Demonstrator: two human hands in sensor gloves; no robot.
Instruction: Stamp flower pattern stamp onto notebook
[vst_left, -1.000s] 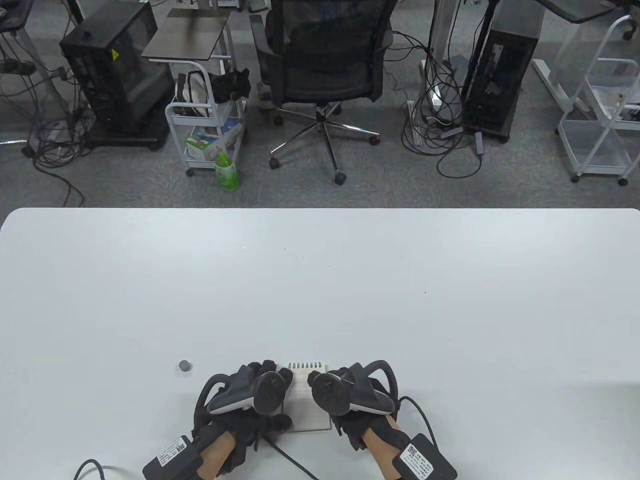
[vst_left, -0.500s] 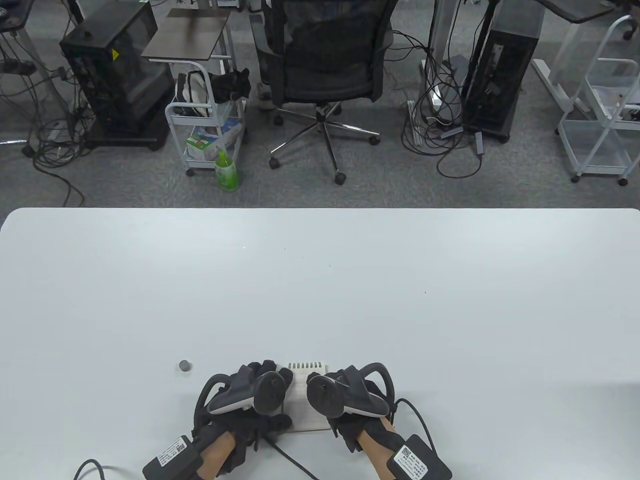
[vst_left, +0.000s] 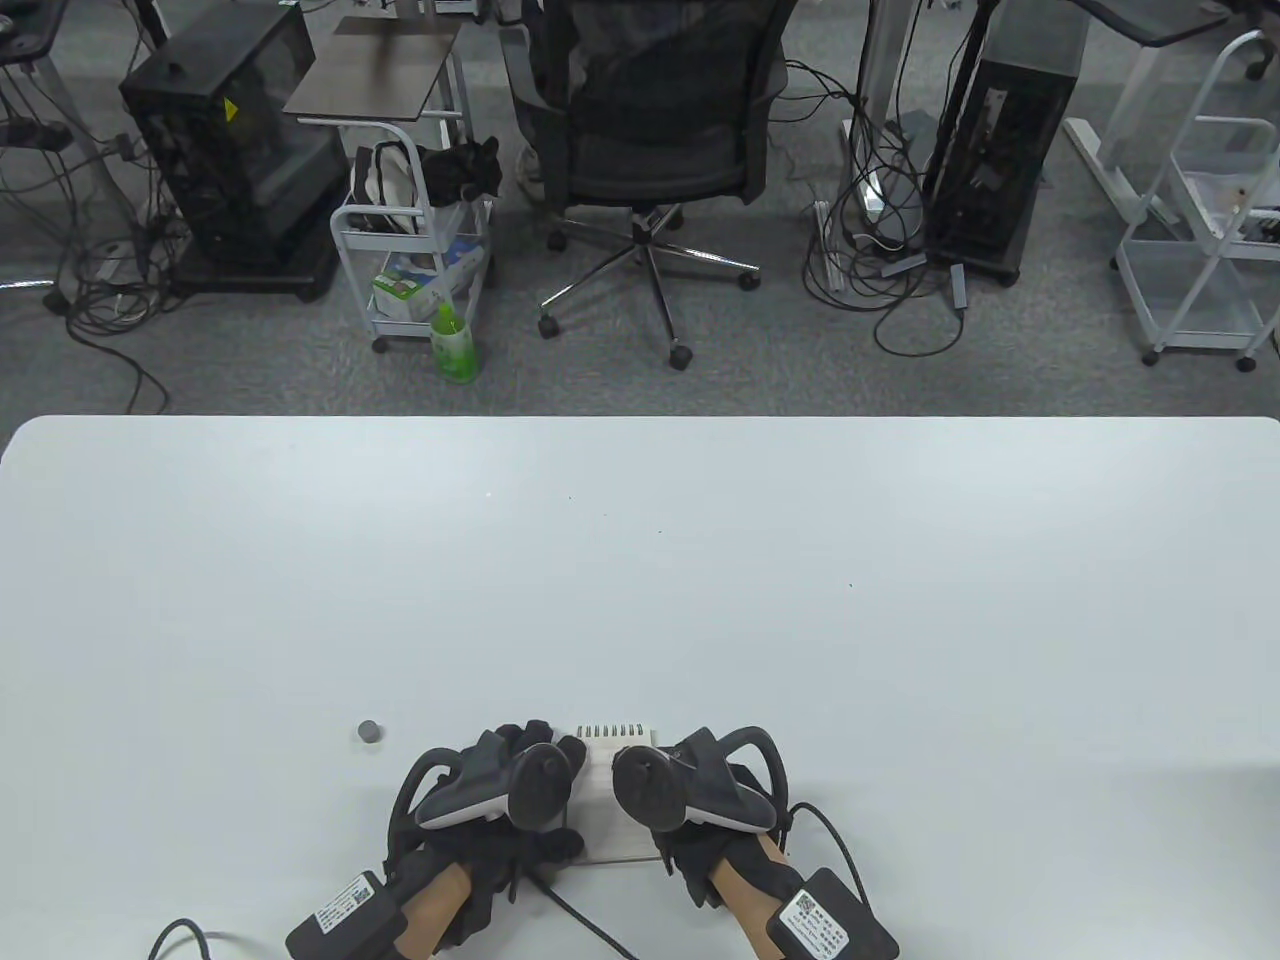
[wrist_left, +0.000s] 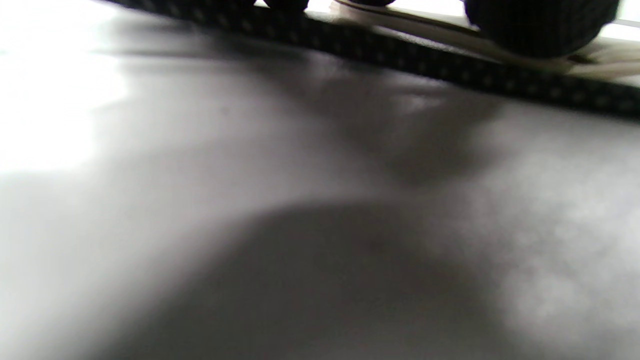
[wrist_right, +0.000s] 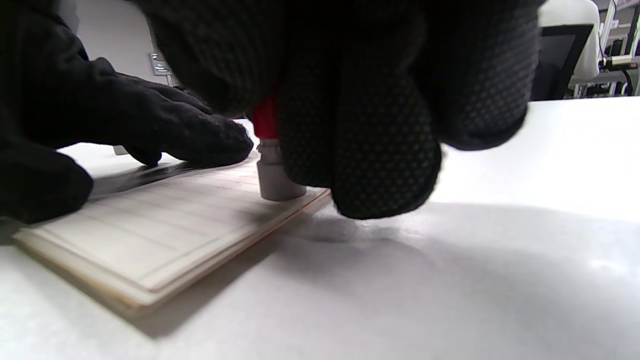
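Both hands sit at my notebook: left hand presses the page flat, right hand grips the upright stamp, its base touching paper near the edge.

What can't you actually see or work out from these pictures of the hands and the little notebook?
- The stamp's printing face: right wrist view, pressed flat against the lined spiral notebook, so no flower pattern shows.
- The stamp in the table view: hidden under the right hand.
- Left wrist view: mostly blur; only dark glove fingertips at the top.
- The small grey round thing: table view, too small to identify.
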